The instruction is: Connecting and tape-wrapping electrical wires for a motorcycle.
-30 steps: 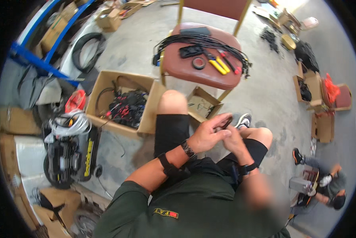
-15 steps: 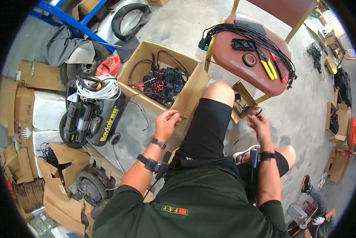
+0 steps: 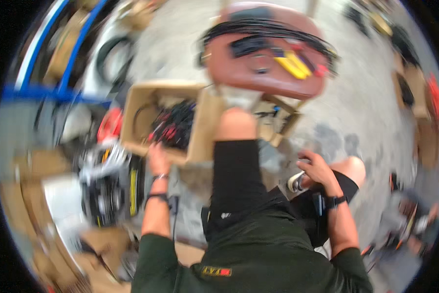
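Observation:
My left hand (image 3: 158, 159) is at the near wall of a cardboard box (image 3: 202, 124), its fingertips by the rim; motion blur smears the fingers. Inside that box lies a tangled heap of black cables (image 3: 175, 124) with small red parts. Over the floor by my right knee hangs my right hand (image 3: 314, 167), open, with its fingers loosely bent and nothing visible in it. A smaller cardboard box (image 3: 290, 127) with a few dark pieces stands beyond my left knee, partly under the chair seat.
On the brown chair seat (image 3: 268, 80) lie a bundle of black cables (image 3: 278, 30), yellow-handled pliers (image 3: 292, 65), a red-handled tool (image 3: 317, 67) and a tape roll (image 3: 260, 62). An air compressor (image 3: 107, 195) stands left of the box. Another person (image 3: 410, 229) works at the lower right.
The view has swung, so the chair and boxes sit further left. My left hand has moved to the box's near rim. My right hand has left the small box and its fingers have loosened.

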Action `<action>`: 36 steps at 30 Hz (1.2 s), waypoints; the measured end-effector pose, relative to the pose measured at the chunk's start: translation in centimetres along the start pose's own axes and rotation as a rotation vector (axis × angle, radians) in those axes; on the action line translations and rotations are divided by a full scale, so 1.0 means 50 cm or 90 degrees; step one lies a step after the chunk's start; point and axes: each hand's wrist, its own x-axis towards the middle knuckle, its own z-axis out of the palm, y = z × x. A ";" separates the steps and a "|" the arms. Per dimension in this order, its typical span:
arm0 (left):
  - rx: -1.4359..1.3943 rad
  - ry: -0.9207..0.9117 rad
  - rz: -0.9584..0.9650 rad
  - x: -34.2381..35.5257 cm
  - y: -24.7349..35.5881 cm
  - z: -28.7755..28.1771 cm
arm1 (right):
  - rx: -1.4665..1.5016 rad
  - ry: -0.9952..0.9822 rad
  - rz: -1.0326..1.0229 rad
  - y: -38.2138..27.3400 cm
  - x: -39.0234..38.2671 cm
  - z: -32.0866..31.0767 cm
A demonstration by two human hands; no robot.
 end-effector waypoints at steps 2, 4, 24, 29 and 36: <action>0.023 -0.205 -0.132 0.059 0.034 -0.041 | 0.021 0.063 0.009 0.010 0.003 -0.028; 0.045 -0.190 -0.027 0.043 -0.216 -0.033 | 0.005 0.006 -0.130 -0.027 0.060 -0.040; 0.469 -0.420 -0.113 0.160 0.099 -0.743 | 0.287 0.154 0.168 0.058 -0.192 -0.132; 0.608 -0.516 0.136 0.233 0.163 -0.888 | 0.546 0.128 0.370 0.011 -0.419 -0.278; 0.371 -0.299 0.708 0.379 0.683 -0.903 | 0.738 0.374 0.367 0.073 -0.646 -0.496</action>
